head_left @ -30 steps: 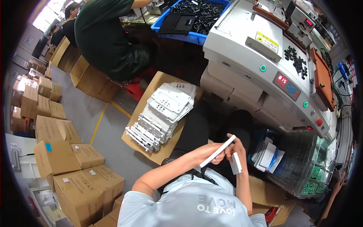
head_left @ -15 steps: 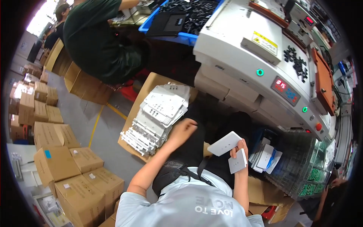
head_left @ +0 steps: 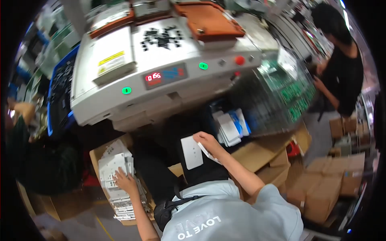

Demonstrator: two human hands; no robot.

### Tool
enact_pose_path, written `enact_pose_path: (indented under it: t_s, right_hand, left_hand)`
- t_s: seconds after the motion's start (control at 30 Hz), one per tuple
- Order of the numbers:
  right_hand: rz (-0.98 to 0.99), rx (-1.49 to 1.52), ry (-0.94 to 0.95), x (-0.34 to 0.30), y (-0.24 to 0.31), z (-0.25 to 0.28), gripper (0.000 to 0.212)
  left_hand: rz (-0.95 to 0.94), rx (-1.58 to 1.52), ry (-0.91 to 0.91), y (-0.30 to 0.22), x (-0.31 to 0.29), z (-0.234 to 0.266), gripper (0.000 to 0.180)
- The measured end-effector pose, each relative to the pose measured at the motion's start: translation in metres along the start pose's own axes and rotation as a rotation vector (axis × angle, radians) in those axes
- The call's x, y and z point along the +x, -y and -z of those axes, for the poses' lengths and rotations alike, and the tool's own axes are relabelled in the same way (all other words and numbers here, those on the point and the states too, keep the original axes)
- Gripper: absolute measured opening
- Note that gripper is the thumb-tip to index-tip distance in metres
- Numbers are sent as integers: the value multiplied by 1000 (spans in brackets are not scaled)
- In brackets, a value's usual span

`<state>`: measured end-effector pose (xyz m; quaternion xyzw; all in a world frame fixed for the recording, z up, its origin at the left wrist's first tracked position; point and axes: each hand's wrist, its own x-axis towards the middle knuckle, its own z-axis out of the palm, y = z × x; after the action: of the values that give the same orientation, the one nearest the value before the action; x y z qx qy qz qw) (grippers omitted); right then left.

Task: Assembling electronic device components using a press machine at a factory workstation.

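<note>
My right hand is closed on two white plastic panels in front of my lap. One, a flat white rectangular panel with a few small marks, faces up. The second white panel is seen nearly edge-on under the palm. On the left, my left hand rests with fingers spread on a tall stack of white plastic plates, which have holes and toothed edges. That stack fills a cardboard box beside my left leg.
A white machine with lit green buttons stands ahead, small black parts on its top. More white panels lie right of my right hand, near a clear bin. Other people are at far left and right; cardboard boxes stand behind right.
The view has swung to the right. My left hand, curled beside the stack before, now lies spread on it. My right hand keeps the two panels, now turned differently.
</note>
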<state>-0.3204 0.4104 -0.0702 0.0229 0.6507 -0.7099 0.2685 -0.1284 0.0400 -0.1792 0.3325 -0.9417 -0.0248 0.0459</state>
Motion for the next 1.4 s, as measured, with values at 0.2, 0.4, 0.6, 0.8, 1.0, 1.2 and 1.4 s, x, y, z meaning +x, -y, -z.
enact_pose_path:
  t_s: [0.2, 0.4, 0.6, 0.8, 1.0, 1.2, 1.4]
  right_hand:
    - [-97, 203, -315, -7, 1, 60, 28]
    - [-8, -87, -575, -21, -8, 149, 36]
    - [-80, 15, -676, -33, -7, 189, 39]
    - [134, 154, -754, -51, 28, 187, 27]
    - [358, -361, -836, -58, 57, 181, 21]
    - [357, -716, -726, -65, 78, 150, 16]
    - [264, -560, -591, -72, 68, 133, 18]
  left_hand:
    - [-42, -45, -55, -6, 3, 7, 51]
    - [-44, -73, -78, -4, -1, 5, 48]
    - [-61, -156, -105, 2, 0, 7, 38]
    - [-61, -234, -121, 1, 0, 11, 35]
    - [-67, -251, -130, 3, 0, 8, 35]
    - [-121, -220, -202, -2, -1, 15, 30]
    - [-151, -208, -232, -6, -2, 18, 32]
